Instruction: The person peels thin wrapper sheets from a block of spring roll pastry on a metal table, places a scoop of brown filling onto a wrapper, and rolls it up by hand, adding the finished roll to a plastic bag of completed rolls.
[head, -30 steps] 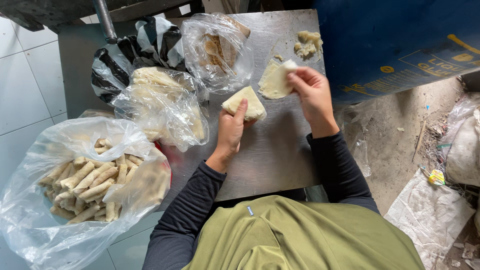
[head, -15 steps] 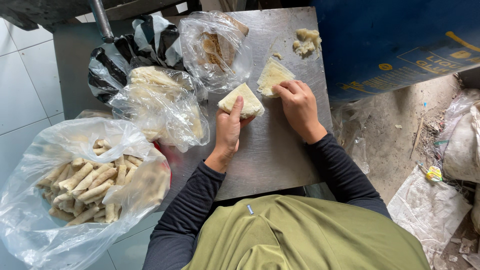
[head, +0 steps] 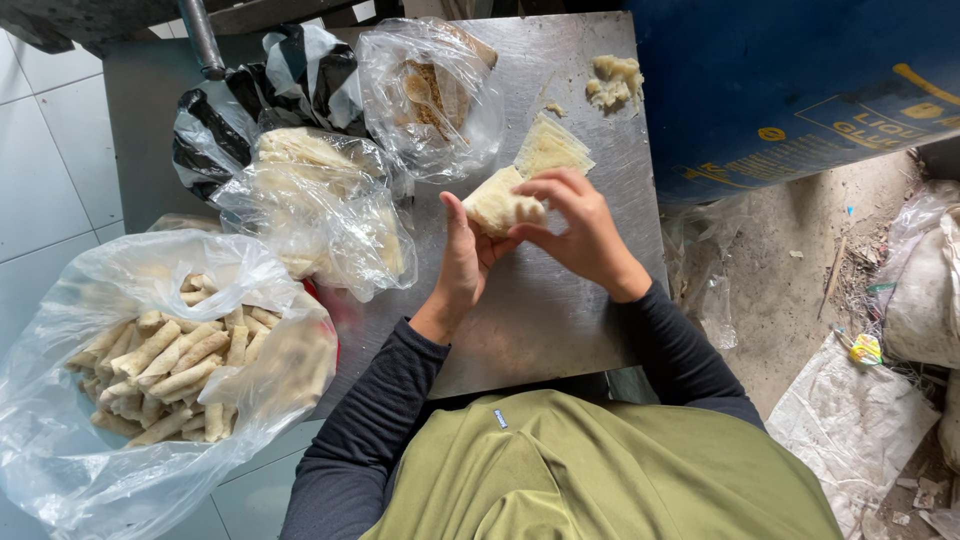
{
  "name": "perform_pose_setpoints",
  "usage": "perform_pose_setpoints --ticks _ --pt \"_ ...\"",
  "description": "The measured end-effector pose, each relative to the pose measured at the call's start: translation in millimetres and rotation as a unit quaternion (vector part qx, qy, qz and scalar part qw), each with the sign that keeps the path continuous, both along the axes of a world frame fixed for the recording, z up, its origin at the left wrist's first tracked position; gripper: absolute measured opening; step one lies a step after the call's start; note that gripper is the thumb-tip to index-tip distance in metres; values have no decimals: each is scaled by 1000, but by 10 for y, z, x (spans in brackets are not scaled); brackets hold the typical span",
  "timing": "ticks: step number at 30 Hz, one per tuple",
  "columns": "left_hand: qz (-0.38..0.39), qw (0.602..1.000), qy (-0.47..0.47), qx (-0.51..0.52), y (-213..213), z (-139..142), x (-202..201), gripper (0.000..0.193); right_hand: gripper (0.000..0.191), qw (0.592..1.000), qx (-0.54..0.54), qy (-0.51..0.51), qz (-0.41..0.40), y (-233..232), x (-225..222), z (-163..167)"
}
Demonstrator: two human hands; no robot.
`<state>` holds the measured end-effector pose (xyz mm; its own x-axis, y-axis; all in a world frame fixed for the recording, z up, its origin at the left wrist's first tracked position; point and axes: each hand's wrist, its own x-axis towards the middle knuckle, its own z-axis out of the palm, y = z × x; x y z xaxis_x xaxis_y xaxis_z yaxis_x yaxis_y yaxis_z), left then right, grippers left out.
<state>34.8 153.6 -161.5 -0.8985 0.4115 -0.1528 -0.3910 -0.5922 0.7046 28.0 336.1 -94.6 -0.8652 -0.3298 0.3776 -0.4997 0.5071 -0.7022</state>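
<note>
My left hand (head: 462, 262) and right hand (head: 580, 232) both close around a pale, half-folded pastry wrapper (head: 497, 205) above the steel worktop (head: 540, 310). Many finished rolls fill the clear plastic bag (head: 170, 365) left of my left hand; flat wrappers (head: 550, 147) wait beyond my right.
</note>
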Motion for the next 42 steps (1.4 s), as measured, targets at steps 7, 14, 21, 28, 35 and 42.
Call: perform_pose_setpoints --ticks 7,14,21,28,35,42 --pt "-18 1000 -2 0 30 -78 6 93 15 993 -60 -103 -21 46 -20 -137" --pt "-10 999 1 -43 87 -177 -26 53 6 956 -184 -228 23 161 -48 -265" --pt "-3 999 -9 -40 87 -158 -27 45 7 919 -253 -303 10 179 -64 -272" --pt "5 998 -13 -60 86 -175 -13 39 14 972 -130 -197 11 65 16 -226" --pt "11 998 -52 12 67 -117 -31 43 10 796 -503 -337 -4 205 -101 -251" --pt "40 995 -78 47 26 -40 -39 48 5 850 -477 -160 -154 507 -300 -306"
